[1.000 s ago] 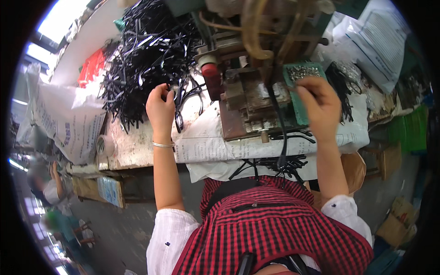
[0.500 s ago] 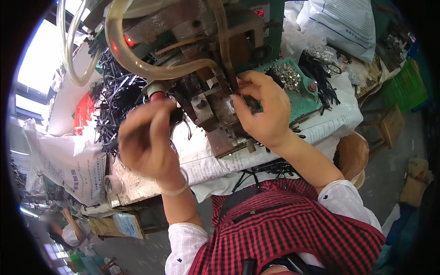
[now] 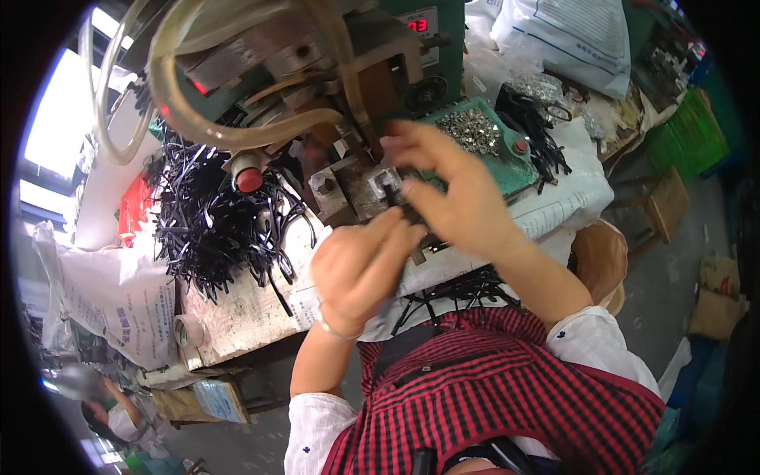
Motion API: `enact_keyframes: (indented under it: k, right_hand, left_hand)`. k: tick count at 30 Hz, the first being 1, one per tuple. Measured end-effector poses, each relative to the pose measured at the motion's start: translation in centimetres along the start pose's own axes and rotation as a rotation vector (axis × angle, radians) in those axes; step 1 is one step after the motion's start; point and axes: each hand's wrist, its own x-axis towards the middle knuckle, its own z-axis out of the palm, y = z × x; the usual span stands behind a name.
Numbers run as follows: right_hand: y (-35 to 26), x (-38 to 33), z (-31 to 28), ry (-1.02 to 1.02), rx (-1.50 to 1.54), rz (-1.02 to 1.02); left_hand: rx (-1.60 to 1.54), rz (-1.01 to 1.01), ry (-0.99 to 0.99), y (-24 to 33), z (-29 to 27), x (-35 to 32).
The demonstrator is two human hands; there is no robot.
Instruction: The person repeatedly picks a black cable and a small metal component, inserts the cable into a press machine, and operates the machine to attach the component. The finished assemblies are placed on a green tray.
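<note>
Two hands meet at a press (image 3: 348, 87) on a cluttered table (image 3: 237, 317). Left hand (image 3: 360, 265) is curled, fingertips against a black strap (image 3: 408, 210) lying on the metal fixture (image 3: 372, 186); right hand (image 3: 455, 194) pinches the same strap from above, fingers spread. Loose black straps (image 3: 210, 222) are heaped to the left, silver clips (image 3: 475, 131) fill a green tray (image 3: 514, 170) behind.

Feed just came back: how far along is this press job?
Done: cannot tell. In hand: both hands, left hand and right hand, meet at the grey metal press fixture. Left: a big tangled pile of black cords and small silver metal parts in the green tray.
</note>
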Motion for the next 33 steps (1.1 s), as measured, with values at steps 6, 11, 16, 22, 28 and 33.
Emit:
enact_keyframes:
  k: [6, 11, 16, 22, 28, 33]
  right_hand:
    - [9.9, 0.7, -8.9, 0.461, -0.287, -0.018]
    - [10.7, -2.0, -9.1, 0.183, -0.689, 0.106]
    - [12.0, -2.2, -7.1, 0.207, -1.189, -0.043]
    - [12.2, -3.0, -7.2, 0.203, -1.099, -0.042]
    - [12.7, -2.7, -8.0, 0.253, -1.025, -0.031]
    - [11.5, -2.9, -8.1, 0.206, -0.762, 0.044]
  left_hand:
    - [0.088, 0.108, 0.060, -1.3, 3.2, -0.6]
    - [0.078, 0.060, 0.051, -1.2, 3.0, -1.2]
    - [-0.053, -0.098, 0.032, 0.1, 1.8, -1.2]
    - [0.604, -0.436, -0.013, 0.4, -4.9, -10.3]
    - [0.748, -1.272, -0.589, -7.1, -11.3, -21.3]
    - [0.535, -1.469, -0.555, -8.6, -12.9, -21.7]
